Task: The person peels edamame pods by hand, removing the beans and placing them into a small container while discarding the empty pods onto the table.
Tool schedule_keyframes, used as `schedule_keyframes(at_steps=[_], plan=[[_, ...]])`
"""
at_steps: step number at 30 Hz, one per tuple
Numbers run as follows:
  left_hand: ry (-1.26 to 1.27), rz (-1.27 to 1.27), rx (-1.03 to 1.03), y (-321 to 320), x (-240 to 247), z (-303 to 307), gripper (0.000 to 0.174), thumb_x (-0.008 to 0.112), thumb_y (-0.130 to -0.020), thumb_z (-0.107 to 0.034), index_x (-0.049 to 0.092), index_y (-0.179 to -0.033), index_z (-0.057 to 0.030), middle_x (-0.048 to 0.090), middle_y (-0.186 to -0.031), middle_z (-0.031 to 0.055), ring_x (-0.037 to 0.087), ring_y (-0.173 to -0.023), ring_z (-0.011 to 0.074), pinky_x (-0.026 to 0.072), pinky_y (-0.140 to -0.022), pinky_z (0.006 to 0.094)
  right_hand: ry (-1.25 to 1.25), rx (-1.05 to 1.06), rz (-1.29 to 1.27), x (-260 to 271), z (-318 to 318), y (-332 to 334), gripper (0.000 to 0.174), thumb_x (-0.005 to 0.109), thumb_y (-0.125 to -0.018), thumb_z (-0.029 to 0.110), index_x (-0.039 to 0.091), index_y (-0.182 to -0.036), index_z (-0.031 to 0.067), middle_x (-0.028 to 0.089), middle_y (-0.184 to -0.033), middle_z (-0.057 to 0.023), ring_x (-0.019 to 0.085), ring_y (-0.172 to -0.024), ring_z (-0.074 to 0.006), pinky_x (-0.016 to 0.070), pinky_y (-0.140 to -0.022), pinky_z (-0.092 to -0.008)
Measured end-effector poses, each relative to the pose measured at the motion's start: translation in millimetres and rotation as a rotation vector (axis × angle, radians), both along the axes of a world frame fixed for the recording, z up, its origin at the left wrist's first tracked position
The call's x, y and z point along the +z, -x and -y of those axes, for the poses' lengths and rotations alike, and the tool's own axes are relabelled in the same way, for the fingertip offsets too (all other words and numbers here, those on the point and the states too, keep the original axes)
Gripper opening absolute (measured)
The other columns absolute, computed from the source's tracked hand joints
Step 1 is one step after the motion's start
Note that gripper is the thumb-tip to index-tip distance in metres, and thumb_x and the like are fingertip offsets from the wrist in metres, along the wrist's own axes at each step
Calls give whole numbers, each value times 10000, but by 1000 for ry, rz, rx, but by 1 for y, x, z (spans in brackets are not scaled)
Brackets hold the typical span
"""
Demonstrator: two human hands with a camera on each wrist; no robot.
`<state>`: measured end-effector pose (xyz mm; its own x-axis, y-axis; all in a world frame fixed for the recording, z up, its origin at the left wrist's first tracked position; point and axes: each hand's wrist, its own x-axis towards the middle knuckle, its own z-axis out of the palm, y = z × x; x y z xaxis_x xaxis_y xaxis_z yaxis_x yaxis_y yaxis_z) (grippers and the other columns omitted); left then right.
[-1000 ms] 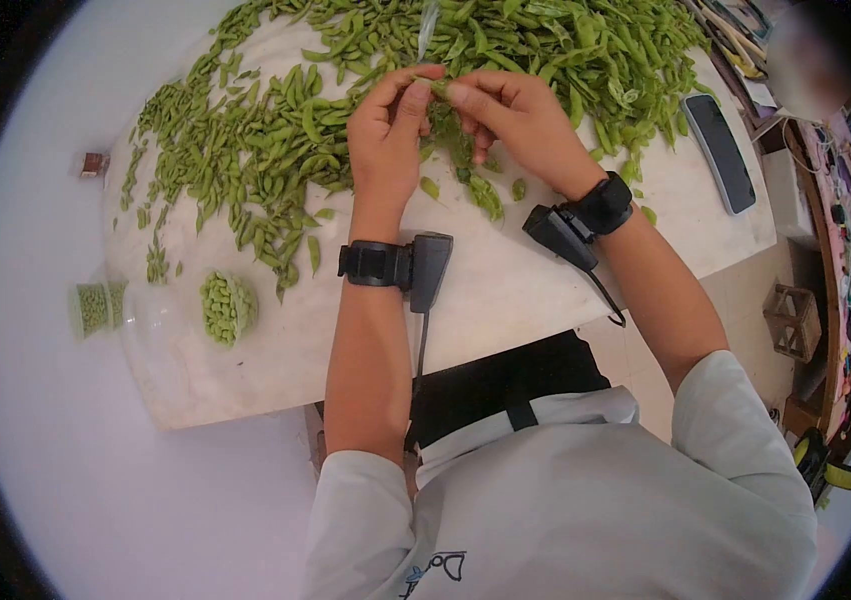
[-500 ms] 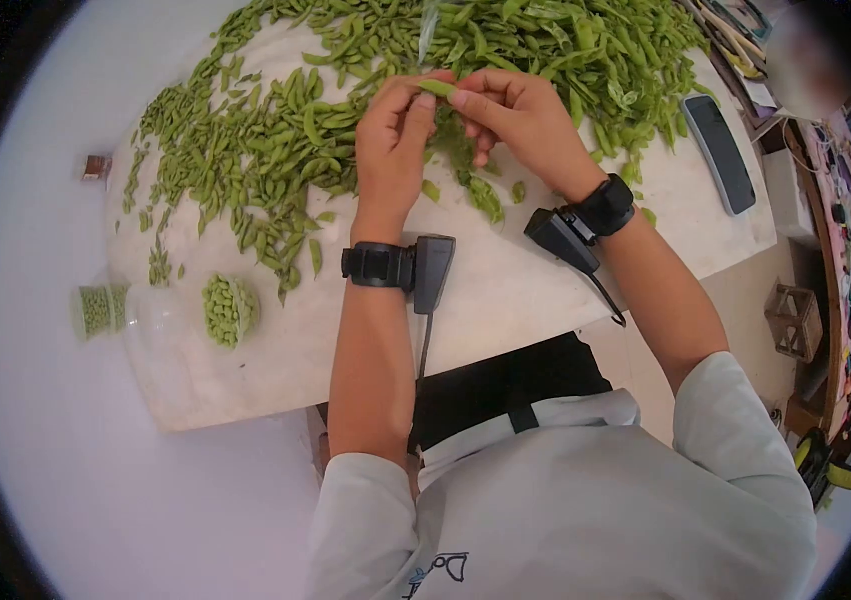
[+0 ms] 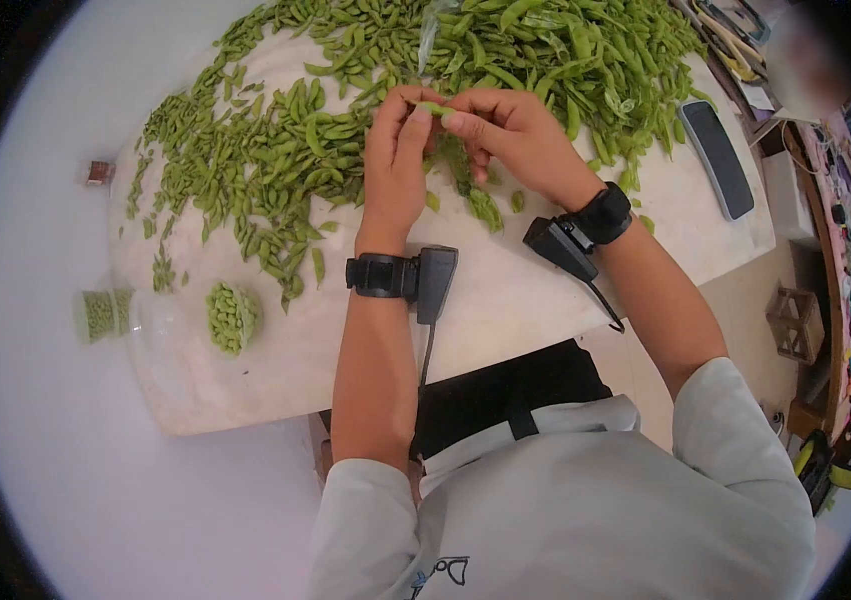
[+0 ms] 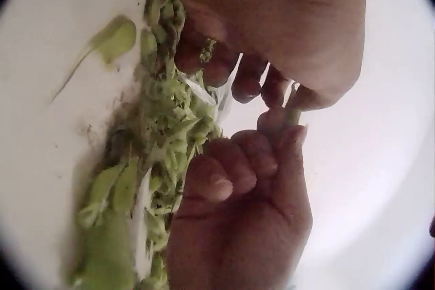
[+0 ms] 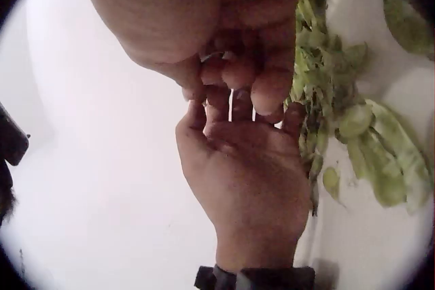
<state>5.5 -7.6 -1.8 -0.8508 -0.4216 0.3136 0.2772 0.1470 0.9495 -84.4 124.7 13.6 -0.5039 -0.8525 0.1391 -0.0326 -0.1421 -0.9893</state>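
Green pod (image 3: 434, 108) pinched between two sets of fingertips

The pod sits between the two hands, raised in front of the person at the near side of the heaps. The left hand (image 3: 395, 170) pinches one end between thumb and forefinger; the right hand (image 3: 525, 145) pinches the other end the same way, its remaining fingers curled in below. In both wrist views the thumbs meet closely, and the pod is mostly hidden by the fingers.

Just beyond the hands, a dense heap of larger pods (image 3: 575, 65) spreads to the right, with a piece of clear plastic (image 3: 429, 42) at its left side. A looser spread of pods (image 3: 285, 150) runs off to the left. A few loose pods lie on the pale tabletop (image 3: 485, 300) near the hands.

Nearer the person, on the left, a clear cup (image 3: 233, 318) holds shelled green beans, and a second clear container (image 3: 102, 314) with green contents shows farther left. A phone (image 3: 716, 160) lies near the table's right edge. Each wrist carries a strapped black device.
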Motion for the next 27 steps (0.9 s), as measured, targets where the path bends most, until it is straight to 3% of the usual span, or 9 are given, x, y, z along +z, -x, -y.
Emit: schedule_keyframes(at_steps=[5, 8, 14, 17, 21, 24, 27], plan=[[114, 78, 87, -5, -6, 3, 272, 428, -921, -220, 546, -993, 14, 515, -792, 24, 441, -695, 98, 374, -641, 235, -26, -88, -163, 1, 1, -7, 238, 557, -910, 232, 621, -914, 3, 564, -633, 4, 495, -491, -46, 433, -463, -211], [127, 108, 63, -8, -4, 3, 292, 416, -919, -231, 544, -986, 23, 509, -787, 28, 439, -693, 108, 375, -645, 241, -91, -74, -198, 3, 0, -6, 262, 556, -915, 253, 591, -907, -6, 520, -705, 20, 510, -530, -44, 441, -500, -206], [183, 78, 21, -6, -5, 5, 282, 414, -920, -220, 546, -989, 19, 487, -740, 20, 424, -671, 109, 362, -626, 248, -54, -12, 2, 3, 0, -5, 294, 521, -933, 269, 584, -858, -8, 442, -603, 26, 474, -512, -44, 443, -496, -213], [167, 74, 1, -6, -4, 3, 271, 407, -920, -213, 543, -978, 14, 475, -727, 14, 412, -660, 109, 352, -617, 245, -71, -2, 18, -2, 1, 1, 305, 518, -931, 279, 626, -884, -3, 595, -698, -8, 539, -488, -72, 439, -469, -218], [133, 73, 0, -4, -8, 2, 270, 405, -922, -215, 542, -983, 9, 478, -732, 13, 407, -660, 109, 346, -615, 239, -82, 19, 19, 0, -1, 2, 311, 515, -930, 275, 629, -880, -10, 610, -719, -15, 539, -486, -76, 442, -470, -219], [85, 77, -14, -5, -10, 5, 267, 444, -907, -151, 539, -1002, 81, 566, -778, 78, 531, -724, 133, 442, -677, 270, -82, 24, -1, 1, 0, 2, 307, 514, -929, 264, 630, -880, -16, 623, -738, -21, 539, -484, -79, 445, -471, -221], [195, 79, 18, -8, -11, 4, 261, 433, -924, -149, 531, -1016, 75, 576, -813, 76, 544, -754, 127, 451, -690, 267, -93, 37, -21, 2, -3, 2, 304, 514, -927, 258, 632, -882, -19, 629, -742, -23, 538, -480, -81, 445, -469, -220]])
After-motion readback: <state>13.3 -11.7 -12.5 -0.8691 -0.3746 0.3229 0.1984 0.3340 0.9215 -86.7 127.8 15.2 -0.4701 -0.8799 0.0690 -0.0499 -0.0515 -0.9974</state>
